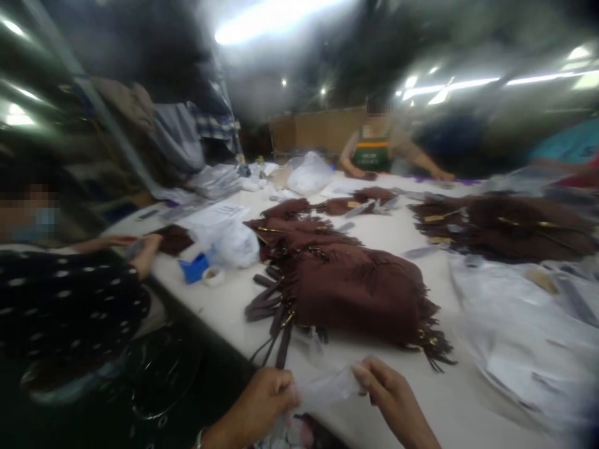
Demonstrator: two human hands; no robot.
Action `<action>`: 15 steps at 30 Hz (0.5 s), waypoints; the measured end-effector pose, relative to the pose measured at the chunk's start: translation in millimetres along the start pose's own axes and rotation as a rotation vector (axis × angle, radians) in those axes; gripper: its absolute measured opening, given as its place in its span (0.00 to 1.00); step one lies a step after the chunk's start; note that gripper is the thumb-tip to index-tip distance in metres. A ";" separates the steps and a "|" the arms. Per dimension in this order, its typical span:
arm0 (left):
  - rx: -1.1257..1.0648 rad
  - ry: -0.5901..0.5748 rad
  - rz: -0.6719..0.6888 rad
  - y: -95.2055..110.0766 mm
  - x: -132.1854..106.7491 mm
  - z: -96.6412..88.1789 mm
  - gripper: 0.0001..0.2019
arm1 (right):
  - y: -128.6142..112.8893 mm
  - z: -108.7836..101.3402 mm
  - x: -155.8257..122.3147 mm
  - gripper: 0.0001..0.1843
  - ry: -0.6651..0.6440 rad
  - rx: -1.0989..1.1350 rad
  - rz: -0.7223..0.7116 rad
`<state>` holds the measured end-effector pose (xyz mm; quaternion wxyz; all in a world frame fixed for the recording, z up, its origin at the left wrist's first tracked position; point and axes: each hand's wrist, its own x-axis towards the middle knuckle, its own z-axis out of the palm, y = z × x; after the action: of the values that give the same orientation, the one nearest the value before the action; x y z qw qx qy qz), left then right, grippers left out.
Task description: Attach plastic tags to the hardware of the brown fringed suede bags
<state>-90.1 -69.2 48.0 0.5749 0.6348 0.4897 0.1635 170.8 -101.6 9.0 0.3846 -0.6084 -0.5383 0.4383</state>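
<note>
Both of my hands are low at the table's near edge, holding a small clear plastic bag (327, 388) between them. My left hand (262, 399) is closed on the bag's left end. My right hand (388, 390) pinches its right end with thumb and fingers. Just beyond the bag lies a brown fringed suede bag (360, 290) with dark straps hanging off the white table (224, 305). The picture is blurred by motion.
More brown fringed bags (510, 224) are piled across the table. Clear plastic sheets and bags (524, 330) lie at the right. A person in a dotted dark top (60, 299) works at the left, near a blue tape holder (194, 268). Another person (374, 149) sits at the far end.
</note>
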 end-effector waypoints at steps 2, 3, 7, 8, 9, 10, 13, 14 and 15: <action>-0.011 0.010 0.005 -10.1 -12.0 -11.1 0.16 | -3.6 18.3 10.5 0.20 -0.067 0.087 -0.008; -0.035 0.008 -0.003 -17.4 -16.7 -16.0 0.19 | -5.4 26.0 14.8 0.20 -0.104 0.117 -0.015; -0.278 0.022 -0.070 -60.6 -30.3 -33.9 0.19 | -13.8 51.1 25.9 0.16 -0.201 0.096 -0.043; -0.343 0.036 -0.089 -73.2 -33.9 -38.1 0.21 | -16.3 57.2 27.4 0.16 -0.200 0.064 -0.041; -0.393 0.056 -0.113 -85.6 -38.1 -42.2 0.23 | -18.9 63.7 28.4 0.16 -0.196 0.027 -0.038; -0.425 0.079 -0.139 -97.3 -43.0 -46.1 0.25 | -21.6 70.6 28.9 0.16 -0.194 -0.011 -0.038; -0.404 0.093 -0.180 -122.4 -60.8 -57.9 0.25 | -29.2 94.5 28.2 0.17 -0.215 -0.128 -0.052; -0.355 0.074 -0.184 -125.8 -66.5 -62.1 0.24 | -31.4 102.9 27.6 0.18 -0.219 -0.170 -0.060; -0.293 0.049 -0.189 -126.3 -71.3 -66.4 0.23 | -33.5 111.0 27.2 0.19 -0.220 -0.211 -0.068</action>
<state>-229.3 -106.8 -20.2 0.6621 0.4911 0.5319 0.1937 56.0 -70.8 1.7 0.2719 -0.5752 -0.6406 0.4298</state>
